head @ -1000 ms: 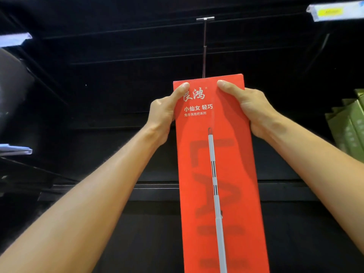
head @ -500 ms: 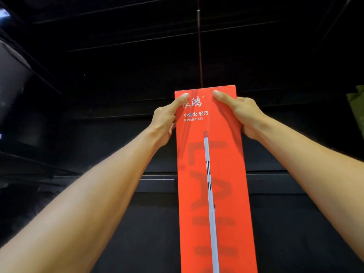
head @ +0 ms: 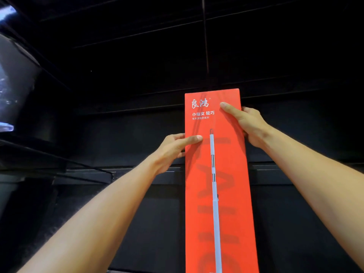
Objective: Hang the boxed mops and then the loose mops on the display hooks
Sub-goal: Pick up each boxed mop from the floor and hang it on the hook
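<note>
Both hands gripping boxed mop [head: 220, 194], upright before dark shelving [head: 118, 75].
Left hand [head: 173, 148] pinching left edge lower; right hand [head: 248, 123] clasping right edge near top. Print: 良鸿, 小仙女 轻巧.

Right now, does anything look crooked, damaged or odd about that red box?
Nothing stands out. The red box stands upright and looks undamaged, with the left hand gripping lower than the right hand. The hook rod above looks straight.

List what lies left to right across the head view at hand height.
Pale blurred object at the frame edge → left hand → red mop box → right hand.
</note>
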